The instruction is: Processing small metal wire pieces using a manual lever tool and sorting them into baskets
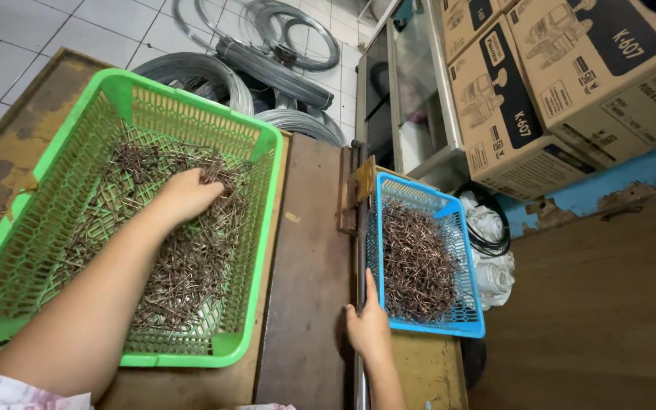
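Note:
A green mesh basket (267, 197) on a wooden table holds a heap of small brown metal pins (184, 266). My left hand (187, 193) reaches into that heap, fingers curled down among the pins; whether it grips any is hidden. To the right, a smaller blue mesh basket (468, 304) is filled with bent brown wire pieces (417, 262). My right hand (367, 326) rests at the blue basket's near left corner, beside a metal bar (360, 228), thumb up against the rim. Nothing shows in that hand.
Coils of grey steel wire (282, 68) lie on the tiled floor beyond the table. Stacked cardboard boxes (556, 83) stand at the upper right beside a glass-fronted cabinet (411, 99). White cloth and a black cable (491, 243) sit next to the blue basket.

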